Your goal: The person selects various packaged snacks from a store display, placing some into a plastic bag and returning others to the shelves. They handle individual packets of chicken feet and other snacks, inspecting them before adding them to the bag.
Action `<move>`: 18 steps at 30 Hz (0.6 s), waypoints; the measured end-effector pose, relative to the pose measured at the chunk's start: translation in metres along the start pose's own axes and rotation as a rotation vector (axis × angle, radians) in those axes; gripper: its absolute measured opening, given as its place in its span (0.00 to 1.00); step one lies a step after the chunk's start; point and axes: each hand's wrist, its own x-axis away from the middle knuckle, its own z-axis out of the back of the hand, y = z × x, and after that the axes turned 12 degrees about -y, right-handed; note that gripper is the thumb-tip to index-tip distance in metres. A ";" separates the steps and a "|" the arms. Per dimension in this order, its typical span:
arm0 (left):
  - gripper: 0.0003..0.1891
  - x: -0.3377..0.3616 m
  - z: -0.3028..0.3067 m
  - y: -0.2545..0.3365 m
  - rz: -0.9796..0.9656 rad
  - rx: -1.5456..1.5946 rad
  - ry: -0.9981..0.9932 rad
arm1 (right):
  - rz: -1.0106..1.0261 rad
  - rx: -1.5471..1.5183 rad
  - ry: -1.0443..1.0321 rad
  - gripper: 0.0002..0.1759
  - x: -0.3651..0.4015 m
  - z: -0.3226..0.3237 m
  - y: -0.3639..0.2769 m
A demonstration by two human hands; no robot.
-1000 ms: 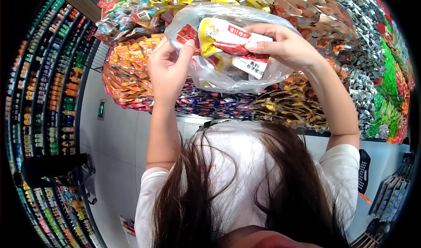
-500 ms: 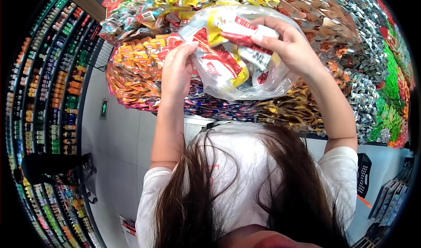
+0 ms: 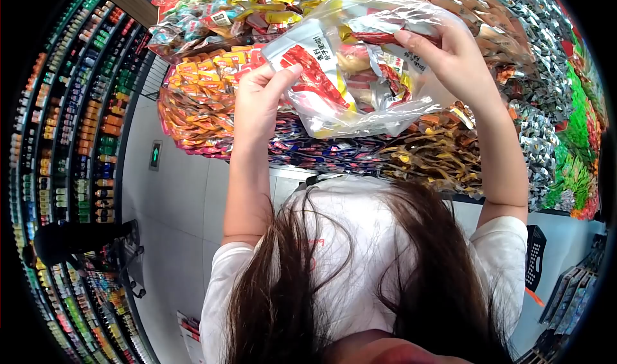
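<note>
A clear plastic bag (image 3: 379,125) with several snack packets in it is held up above the display. My left hand (image 3: 258,100) is closed on the bag's left side, its thumb over a white and red snack packet (image 3: 315,74) there. At the bag's right side, my right hand (image 3: 457,62) is closed on another red and silver snack packet (image 3: 379,29), thumb in front; its other fingers are mostly hidden. Among the packets in the bag, a red and white one (image 3: 391,76) lies between the hands.
Heaps of wrapped snacks (image 3: 199,107) surround the bag, with silver packets (image 3: 536,132) to the right. Shelves of bottles (image 3: 77,119) line the left side, where a person in dark clothes (image 3: 77,242) is beside a cart. A black basket (image 3: 535,258) is at the right.
My right hand has moved slightly right and up, taking its packet toward the bag's far right side. The bag's mouth is spread wider, and my left thumb reaches farther over its packet.
</note>
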 end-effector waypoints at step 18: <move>0.11 -0.007 0.000 0.000 -0.024 0.251 0.016 | -0.081 -0.863 -0.193 0.15 0.003 -0.029 -0.021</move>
